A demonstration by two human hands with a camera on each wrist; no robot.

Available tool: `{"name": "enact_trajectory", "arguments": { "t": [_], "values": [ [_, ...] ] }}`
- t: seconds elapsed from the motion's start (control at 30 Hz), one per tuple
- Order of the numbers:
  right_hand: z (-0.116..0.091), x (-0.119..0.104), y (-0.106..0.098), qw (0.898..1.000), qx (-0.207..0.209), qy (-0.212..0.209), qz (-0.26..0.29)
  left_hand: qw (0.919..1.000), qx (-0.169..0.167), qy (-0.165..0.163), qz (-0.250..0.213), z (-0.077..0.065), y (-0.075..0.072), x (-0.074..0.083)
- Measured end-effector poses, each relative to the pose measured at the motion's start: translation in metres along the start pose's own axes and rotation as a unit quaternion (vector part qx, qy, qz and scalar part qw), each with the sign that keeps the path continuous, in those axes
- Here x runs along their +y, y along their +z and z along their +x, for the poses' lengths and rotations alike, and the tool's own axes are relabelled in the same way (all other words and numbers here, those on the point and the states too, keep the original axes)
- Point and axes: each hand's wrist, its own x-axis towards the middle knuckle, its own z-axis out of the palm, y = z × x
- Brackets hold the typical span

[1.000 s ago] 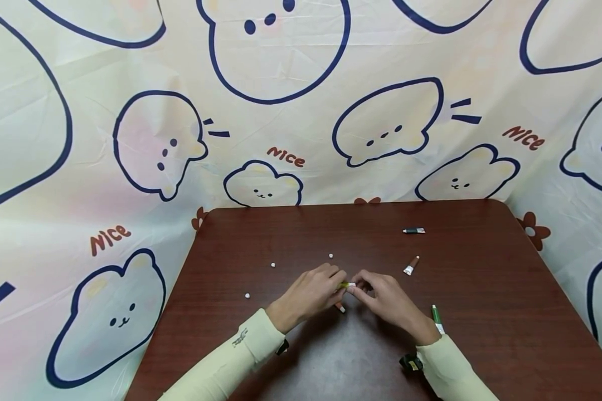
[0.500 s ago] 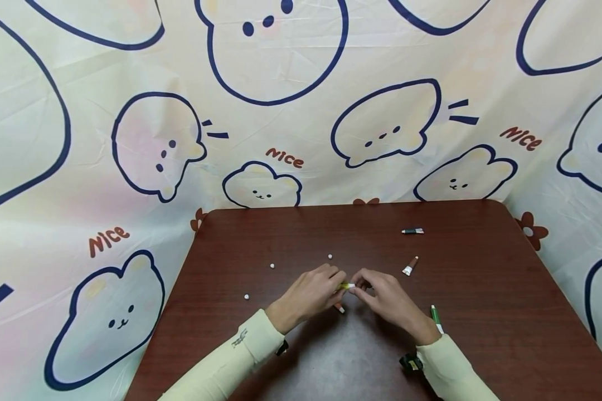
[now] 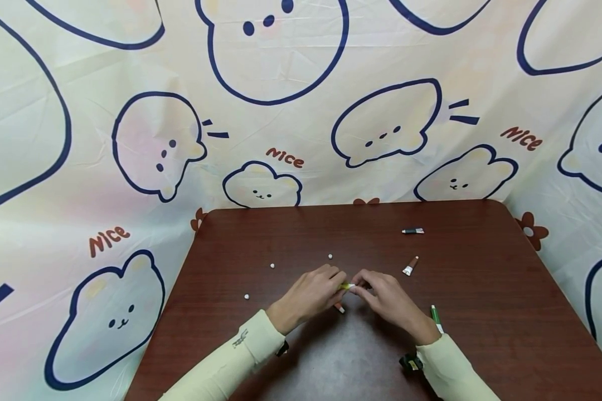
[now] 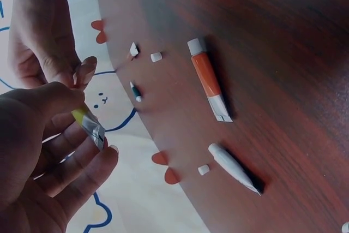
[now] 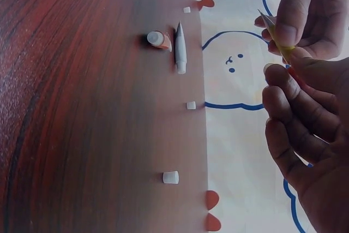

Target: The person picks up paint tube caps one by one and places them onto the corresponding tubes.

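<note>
Both hands meet over the middle of the table around a small yellow paint tube [image 3: 345, 286]. My left hand [image 3: 311, 292] pinches the tube's body; its crimped silver end [image 4: 97, 135] sticks out past the thumb in the left wrist view. My right hand [image 3: 388, 298] pinches the opposite, cap end between thumb and forefinger, which hide most of that end. Below the left hand lies an orange paint tube [image 4: 207, 77] with a white cap. Beside it is a whitish-silver tube [image 5: 180, 53], hidden in the head view.
Several loose white caps lie about, one left of the hands [image 3: 247, 297] and another behind them [image 3: 330, 257]. At the right are a brown tube [image 3: 411, 266], a dark green tube [image 3: 413, 230] and a green tube [image 3: 435, 317] beside the right wrist. A patterned cloth [image 3: 271, 128] hangs behind the table.
The right fingertips have shifted very slightly at the end of the yellow paint tube. The left hand keeps its hold, and the loose tubes and caps stay put.
</note>
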Motion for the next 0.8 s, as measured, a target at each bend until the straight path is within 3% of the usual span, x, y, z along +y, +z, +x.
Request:
{"name": "enact_trajectory", "arguments": {
  "t": [0.43, 0.8],
  "values": [
    [-0.0001, -0.0001, 0.0021, 1.000, -0.003, 0.023, -0.002, 1.0000, -0.001, -0.001, 0.005, -0.0019, 0.0007, 0.0020],
    [-0.0003, 0.0023, 0.0000, 0.999, 0.023, 0.037, -0.029, 0.9999, 0.013, 0.006, -0.002, -0.0087, 0.0069, 0.0034]
  ]
}}
